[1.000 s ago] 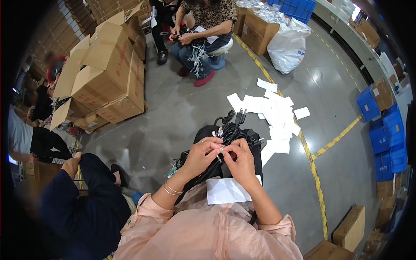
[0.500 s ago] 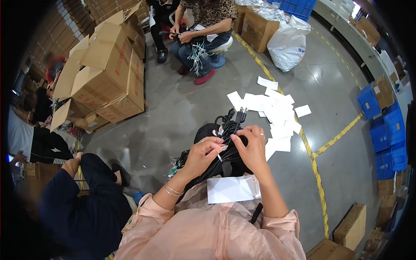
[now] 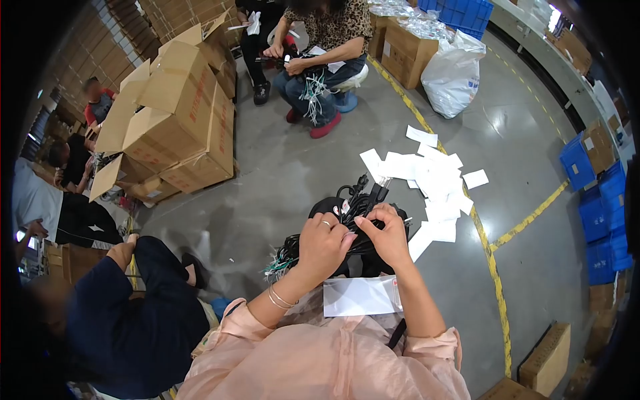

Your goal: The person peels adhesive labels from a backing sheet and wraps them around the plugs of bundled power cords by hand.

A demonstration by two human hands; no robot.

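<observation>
A bundle of black power cords (image 3: pixel 363 202) lies across my lap, plugs at the far end and bare green and white wire ends (image 3: pixel 275 268) to the left. My left hand (image 3: pixel 322 248) is closed over the bundle, thumb pressed to curled fingers; what they pinch is hidden. Close beside it, my right hand (image 3: pixel 388 235) is closed on a black cord near the plugs, thumb towards the left hand. A white sheet (image 3: pixel 360 297) with a red mark at its right edge rests on my lap, nearer my body than the cords.
White paper slips (image 3: pixel 437 183) are scattered on the floor ahead right. Large cartons (image 3: pixel 170 110) stand ahead left. A person in a patterned top (image 3: pixel 340 30) sits ahead handling cords. Another person in dark clothes (image 3: pixel 143 313) sits close at my left. Blue bins (image 3: pixel 593 220) line the right.
My left hand has turned and drawn closer to my right hand; the small pale piece it pinched is now hidden. The view has shifted slightly. The person ahead has moved their hands.
</observation>
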